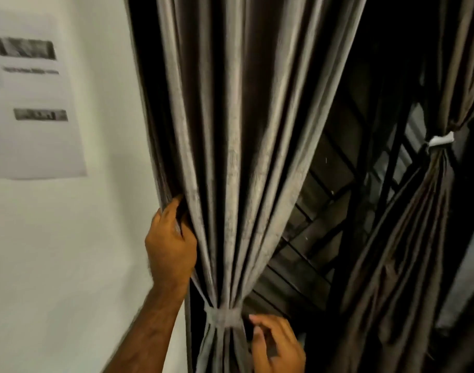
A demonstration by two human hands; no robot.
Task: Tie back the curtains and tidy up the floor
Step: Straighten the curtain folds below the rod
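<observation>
One head-worn view, close up, facing forward and slightly down at the pleated grey fabric curtain [246, 157] beside the white wall [69, 251]

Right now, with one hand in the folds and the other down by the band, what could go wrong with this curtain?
The left hand grips the outer folds of the near curtain above the tie band; a hard tug could drag fabric out of the band and loosen the gather. The right hand is beside the band with curled fingers and could nudge it lower or undo it. The far curtain with its white tie looks safe.
</observation>
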